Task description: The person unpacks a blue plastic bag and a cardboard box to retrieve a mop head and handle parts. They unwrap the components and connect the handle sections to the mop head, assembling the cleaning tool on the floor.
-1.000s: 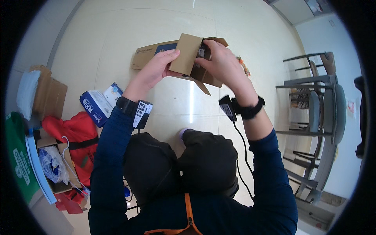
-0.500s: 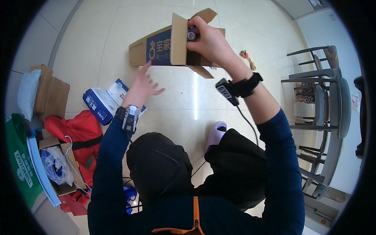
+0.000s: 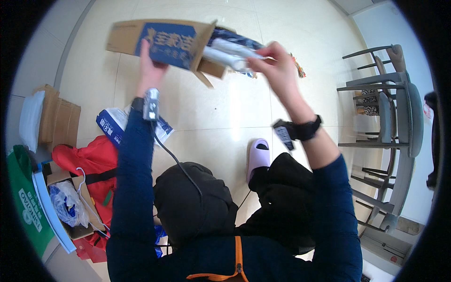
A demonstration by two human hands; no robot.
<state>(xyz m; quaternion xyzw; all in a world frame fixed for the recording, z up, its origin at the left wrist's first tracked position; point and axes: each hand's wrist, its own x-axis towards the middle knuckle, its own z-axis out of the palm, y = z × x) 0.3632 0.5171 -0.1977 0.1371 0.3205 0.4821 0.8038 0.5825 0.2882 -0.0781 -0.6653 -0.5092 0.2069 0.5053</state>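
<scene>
Nearest you, well on your side of the brown carton (image 3: 164, 43): orange zip (image 3: 238, 254) on your navy top, then your dark-trousered knee (image 3: 193, 197). Lilac slipper (image 3: 259, 152) on one foot, nearer the carton than the knee.

Off to the near left of the carton: open box (image 3: 85, 231) with a crumpled clear plastic bag (image 3: 68, 202) in it, green bag (image 3: 26, 202) at its outer side, red fabric bag (image 3: 84, 155) just beyond. Closer to the carton on that side, a blue-and-white pack (image 3: 110, 123), partly behind your forearm.

Your left hand (image 3: 151, 70) grips the carton's near side, thumb over the blue panel, the other fingers largely hidden. Carton lies lengthwise, slightly tilted, open end to the right, flaps splayed. Cannot tell whether it touches the tiled floor (image 3: 225, 103).

Your right hand (image 3: 277, 68), just right of the carton's mouth, pinches the outer end of a clear-wrapped white bundle (image 3: 230, 54) between thumb and fingers; some motion blur there. Bundle juts partly out of the carton, dark blue packaging (image 3: 235, 35) along its far edge.

Right of the carton, past that hand: orange-and-green rope (image 3: 299, 67). Well right of the carton: grey chairs (image 3: 384, 124).
</scene>
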